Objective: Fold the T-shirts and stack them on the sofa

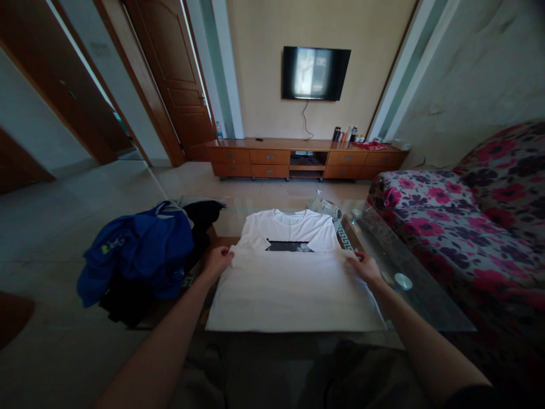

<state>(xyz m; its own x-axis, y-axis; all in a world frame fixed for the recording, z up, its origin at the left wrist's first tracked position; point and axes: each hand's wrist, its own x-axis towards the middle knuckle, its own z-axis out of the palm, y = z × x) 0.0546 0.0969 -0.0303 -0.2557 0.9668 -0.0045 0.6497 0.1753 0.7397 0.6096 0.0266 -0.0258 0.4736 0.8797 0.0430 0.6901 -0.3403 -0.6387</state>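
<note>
A white T-shirt (pixel 293 289) lies on the glass table in front of me, its neckline pointing away. The lower part is turned up over the chest, partly hiding a dark printed panel. Both short sleeves are tucked inward across the front. My left hand (pixel 219 260) pinches the left end of the turned-up edge. At the right end of that edge, my right hand (pixel 364 266) is closed on the fabric in the same way.
Blue and black clothes (pixel 142 250) are heaped at the table's left. The glass tabletop (pixel 426 295) extends to the right, beside a flowered sofa (pixel 443 216). A low wooden cabinet (pixel 268 162) stands along the far wall under a television (pixel 315 74).
</note>
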